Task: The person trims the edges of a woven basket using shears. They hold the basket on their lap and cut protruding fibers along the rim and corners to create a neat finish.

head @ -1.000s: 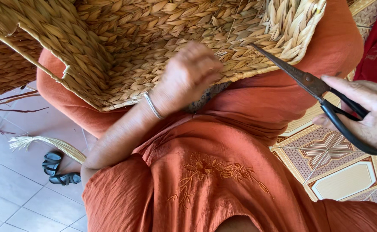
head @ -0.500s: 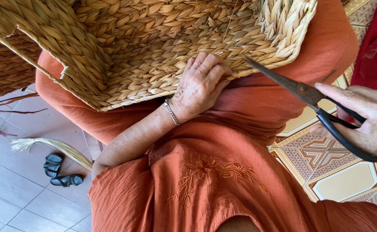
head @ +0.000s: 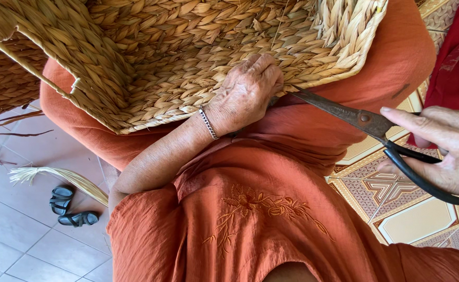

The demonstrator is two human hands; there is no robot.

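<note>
Two hands share the work on a woven seagrass basket (head: 151, 57) propped on the lap. Left hand (head: 246, 93) presses flat, fingers curled over its lower edge, steadying the weave. Just right of it, dark scissors (head: 365, 122) reach in, tips touching that edge, gripped firmly by the right hand (head: 443, 149).

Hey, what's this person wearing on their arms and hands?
The left hand has a thin silver chain bracelet at the wrist; its forearm is bare below a short orange sleeve. The right hand shows no rings, gloves or sleeve.
</note>
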